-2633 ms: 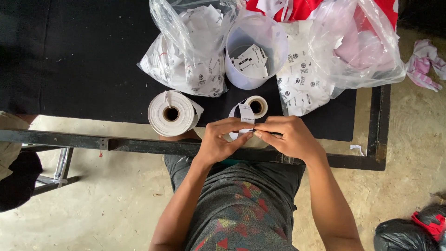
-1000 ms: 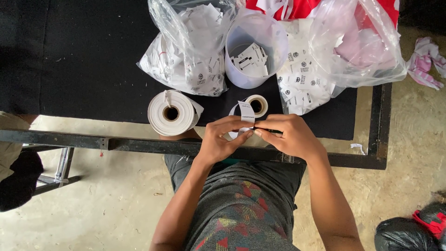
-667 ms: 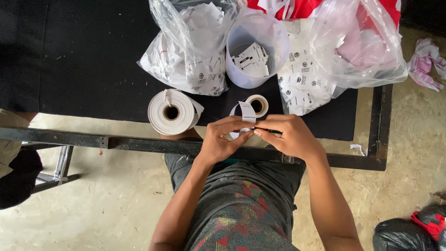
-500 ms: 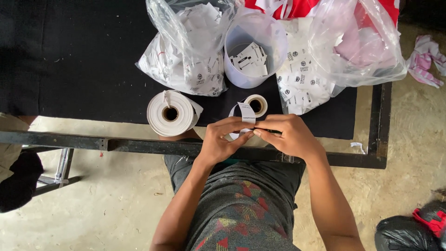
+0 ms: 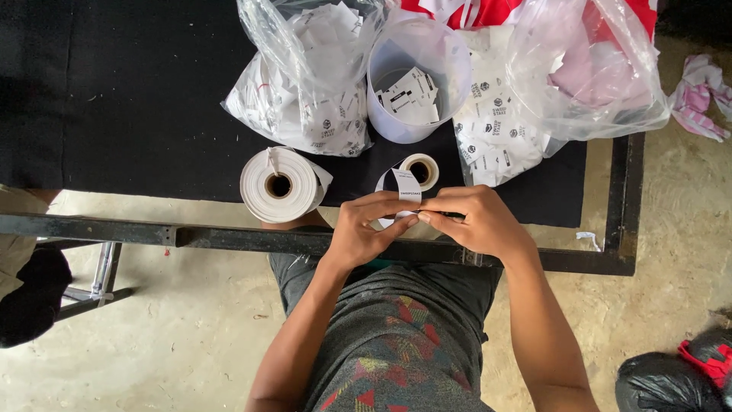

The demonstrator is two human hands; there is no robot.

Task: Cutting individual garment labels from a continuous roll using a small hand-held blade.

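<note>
Over the black-covered counter (image 5: 137,114), framed in dark metal above a bare concrete floor (image 5: 175,336), the left hand (image 5: 364,233) and right hand (image 5: 476,221) pinch a white label strip (image 5: 406,189) between them, beside a small roll (image 5: 420,171); a larger roll (image 5: 279,185) sits just left.

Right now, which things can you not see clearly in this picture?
Head view only:
- Label strip: its lower end is hidden by the left hand and right hand.
- Black bag: cut off by the bottom edge.
- Labels in the white cup: print too small.
</note>
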